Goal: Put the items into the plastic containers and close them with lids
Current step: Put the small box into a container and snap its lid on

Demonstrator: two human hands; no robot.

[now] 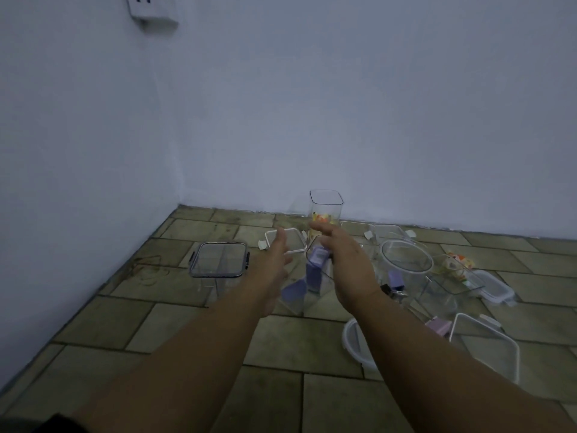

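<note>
- Pale wall [343,104] behind, tiled floor [175,323] below.
- Left hand [274,260]: released, fingers straight, just left of a clear container [323,279].
- Right hand [346,264]: fingers loose and extended, gripping nothing, just right of that container; I cannot tell whether it touches it.
- That container stands lidless between the hands, a purple item [313,271] inside.
- Tall container [326,201] behind the hands, lidless, yellow-orange item at its bottom.
- Lidded container [218,259] to the left.
- Round container [406,254] to the right, lidless.
- Square lid [487,348] near right; round lid [351,339] beside it.
- White-rimmed lid [295,242] behind the left hand.
- Toy [459,262] far right.
</note>
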